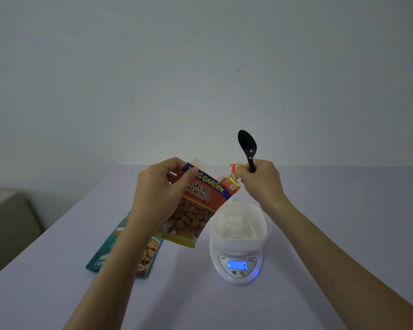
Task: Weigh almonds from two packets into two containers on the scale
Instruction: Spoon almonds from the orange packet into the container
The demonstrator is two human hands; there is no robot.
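Observation:
A red and yellow salted almonds packet (196, 210) hangs in the air over the table. My left hand (161, 186) pinches its top left corner. My right hand (260, 179) pinches the packet's top right corner and also grips a black spoon (247, 147), which points up. A white round container (240, 226) with a slotted bottom sits on a white digital scale (236, 265); the blue display reads 0. A teal almond packet (126, 248) lies flat on the table, partly hidden by my left forearm.
The pale table (320, 246) runs to a plain wall behind. A grey cushioned seat (7, 222) stands beyond the table's left edge.

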